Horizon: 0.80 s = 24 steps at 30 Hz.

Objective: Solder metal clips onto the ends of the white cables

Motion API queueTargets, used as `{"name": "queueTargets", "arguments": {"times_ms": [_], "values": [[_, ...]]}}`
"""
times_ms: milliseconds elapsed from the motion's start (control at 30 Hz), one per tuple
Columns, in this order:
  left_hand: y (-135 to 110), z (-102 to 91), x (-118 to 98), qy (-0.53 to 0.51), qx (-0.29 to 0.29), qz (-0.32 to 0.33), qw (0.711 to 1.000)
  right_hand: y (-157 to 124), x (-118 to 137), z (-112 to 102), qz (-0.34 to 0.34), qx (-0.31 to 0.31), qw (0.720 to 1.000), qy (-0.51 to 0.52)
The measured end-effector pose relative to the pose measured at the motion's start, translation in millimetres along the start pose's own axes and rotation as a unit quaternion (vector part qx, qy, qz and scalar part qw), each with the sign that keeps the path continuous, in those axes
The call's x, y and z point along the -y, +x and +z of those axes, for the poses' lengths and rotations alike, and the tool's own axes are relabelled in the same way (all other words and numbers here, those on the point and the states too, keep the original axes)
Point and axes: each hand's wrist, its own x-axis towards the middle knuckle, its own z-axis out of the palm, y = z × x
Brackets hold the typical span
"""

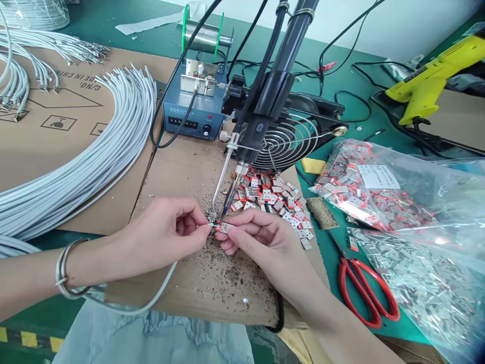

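Observation:
My left hand point(172, 227) pinches the end of a white cable point(161, 293), whose length hangs below my wrist. Between thumb and fingers, my right hand point(261, 237) grips a small metal USB connector point(223, 227) with a red-orange part. Cable end and connector meet right under the tip of a mounted soldering iron point(230, 194). A thin bent solder feed tube point(222, 179) comes down beside the tip. The exact contact at the joint is too small to make out. Just beyond my right hand lies a pile of loose connectors point(273, 197) with red and metal faces.
A bundle of white cables point(113, 131) curves across the cardboard point(87, 106) at left. Behind stand a blue solder feeder point(193, 108) with a solder spool point(202, 36) and a round fan guard point(284, 144). Red-handled scissors point(367, 293) and bags of connectors point(364, 187) lie right.

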Motion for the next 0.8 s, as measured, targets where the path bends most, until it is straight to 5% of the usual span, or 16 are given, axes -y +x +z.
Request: {"name": "queueTargets", "arguments": {"times_ms": [800], "values": [[0.1, 2.7, 2.7, -0.031, -0.011, 0.019, 0.999, 0.7, -1.2, -0.9, -0.007, -0.003, 1.0, -0.002]]}}
